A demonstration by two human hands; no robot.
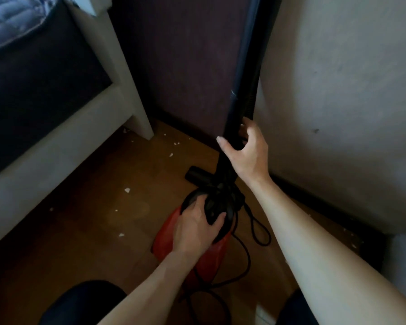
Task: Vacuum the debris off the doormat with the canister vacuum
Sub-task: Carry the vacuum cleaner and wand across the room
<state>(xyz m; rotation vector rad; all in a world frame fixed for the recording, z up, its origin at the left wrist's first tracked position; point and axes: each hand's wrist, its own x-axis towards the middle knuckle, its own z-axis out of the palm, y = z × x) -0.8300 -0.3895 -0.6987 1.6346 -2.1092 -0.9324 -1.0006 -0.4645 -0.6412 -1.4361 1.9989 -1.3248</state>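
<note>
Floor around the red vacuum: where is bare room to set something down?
The wooden floor between the pale furniture frame and the canister vacuum is open, save a few white scraps. Right of it, cord loops crowd the floor toward the wall.

to your left stands a pale furniture frame, its corner post running down to the brown floor. a dark panel fills the frame's side, and a blue quilted cover hangs over its top edge in the upper left corner. straight ahead of you a dark purple ribbed panel rises upright from the floor, just beside the post. on your right a pale wall carries a small dark mark, with a dark skirting board along its foot. a pale block sits low at the right edge; what it is you cannot tell.
</note>
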